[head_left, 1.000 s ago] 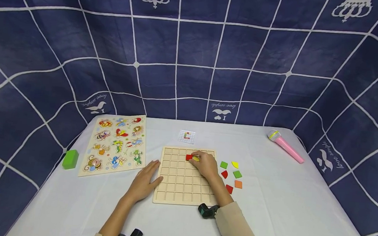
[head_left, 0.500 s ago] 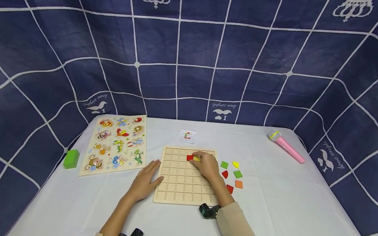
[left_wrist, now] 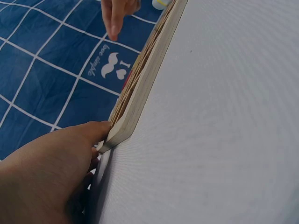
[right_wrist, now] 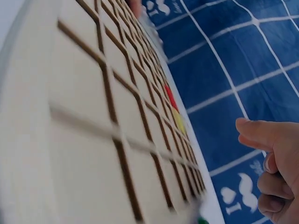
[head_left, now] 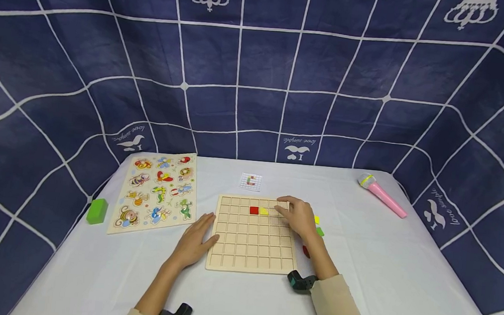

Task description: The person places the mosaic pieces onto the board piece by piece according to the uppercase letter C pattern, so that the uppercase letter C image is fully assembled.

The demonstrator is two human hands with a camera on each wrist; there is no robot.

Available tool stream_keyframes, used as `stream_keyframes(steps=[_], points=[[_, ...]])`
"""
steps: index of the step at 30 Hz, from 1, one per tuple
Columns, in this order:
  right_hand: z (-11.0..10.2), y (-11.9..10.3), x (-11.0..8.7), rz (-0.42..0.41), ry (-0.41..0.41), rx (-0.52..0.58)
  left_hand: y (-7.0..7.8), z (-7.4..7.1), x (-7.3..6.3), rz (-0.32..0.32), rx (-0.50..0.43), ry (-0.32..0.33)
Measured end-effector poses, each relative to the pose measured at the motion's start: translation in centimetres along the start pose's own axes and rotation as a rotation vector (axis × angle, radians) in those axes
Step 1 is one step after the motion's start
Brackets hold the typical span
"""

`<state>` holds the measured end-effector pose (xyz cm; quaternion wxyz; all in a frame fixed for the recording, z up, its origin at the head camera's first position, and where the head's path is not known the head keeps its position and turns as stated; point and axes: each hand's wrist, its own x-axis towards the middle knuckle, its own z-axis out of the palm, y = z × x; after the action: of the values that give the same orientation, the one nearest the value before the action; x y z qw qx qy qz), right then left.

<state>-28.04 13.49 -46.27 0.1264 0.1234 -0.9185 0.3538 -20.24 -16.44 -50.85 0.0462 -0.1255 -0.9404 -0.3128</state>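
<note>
In the head view a wooden grid board (head_left: 252, 254) lies on the table. A red square tile (head_left: 254, 210) and a yellow tile (head_left: 263, 211) sit side by side in cells of its upper part. My left hand (head_left: 192, 242) rests at the board's left edge, fingers extended; in the left wrist view its thumb touches the board's corner. My right hand (head_left: 298, 216) hovers over the upper right of the board, holding nothing. Thumb and index finger are extended in the right wrist view, the other fingers loosely curled. Loose yellow (head_left: 316, 219), green (head_left: 320, 231) and red (head_left: 306, 252) pieces show partly behind the right hand and forearm.
A small card (head_left: 250, 182) with a coloured grid pattern lies beyond the board. On the left are an insect picture puzzle (head_left: 159, 192) and a green block (head_left: 97, 211). A pink toy microphone (head_left: 381, 195) lies at the far right.
My right hand has let go of the yellow tile and moved right, leaving it in the cell beside the red one. It now covers some of the loose pieces. The left hand stays put.
</note>
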Motion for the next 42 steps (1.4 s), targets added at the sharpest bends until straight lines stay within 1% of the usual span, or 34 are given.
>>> stream_keyframes(steps=[3,6,10,14,18,21,23,26,29,31,33,35,39,42], points=[[-1.6,1.3,-0.3,0.013,0.014,-0.006,-0.1,0.1,0.1,-0.005,0.002,-0.008],[-3.0,3.1,-0.5,0.017,0.029,-0.012,-0.2,0.2,0.1,-0.002,-0.001,-0.006],[-4.5,5.8,-0.8,0.059,0.031,-0.009,-0.2,0.2,0.2,-0.002,-0.005,-0.001],[-5.6,8.0,-1.3,0.131,-0.031,-0.006,-0.2,0.2,0.2,-0.007,-0.001,-0.009],[-6.2,9.3,-1.6,0.196,-0.118,0.004,-0.1,0.1,0.2,-0.01,0.003,-0.013],[-6.4,9.8,-1.7,0.235,-0.166,0.014,-0.1,0.1,0.1,-0.009,0.002,-0.007],[-6.3,10.1,-1.8,0.243,-0.175,0.014,-0.1,0.1,0.0,-0.009,0.001,-0.003],[-5.9,10.4,-1.7,0.213,-0.153,-0.008,0.0,0.1,0.0,-0.008,-0.002,0.001],[-5.3,10.6,-1.6,0.185,-0.101,-0.042,0.0,0.2,0.0,-0.007,-0.007,-0.003],[-5.0,10.7,-1.4,0.182,-0.065,-0.065,0.1,0.2,0.0,-0.008,-0.007,-0.008],[-4.9,10.6,-1.3,0.198,-0.047,-0.079,0.2,0.2,0.0,-0.012,-0.004,-0.009],[-4.9,10.6,-1.2,0.216,-0.042,-0.085,0.2,0.1,0.1,-0.013,-0.002,-0.013],[-5.1,10.4,-1.5,0.237,-0.064,-0.084,0.0,0.0,0.1,-0.008,0.006,-0.008],[-5.3,10.4,-2.0,0.244,-0.073,-0.083,-0.1,0.1,0.1,0.015,0.013,0.008]])
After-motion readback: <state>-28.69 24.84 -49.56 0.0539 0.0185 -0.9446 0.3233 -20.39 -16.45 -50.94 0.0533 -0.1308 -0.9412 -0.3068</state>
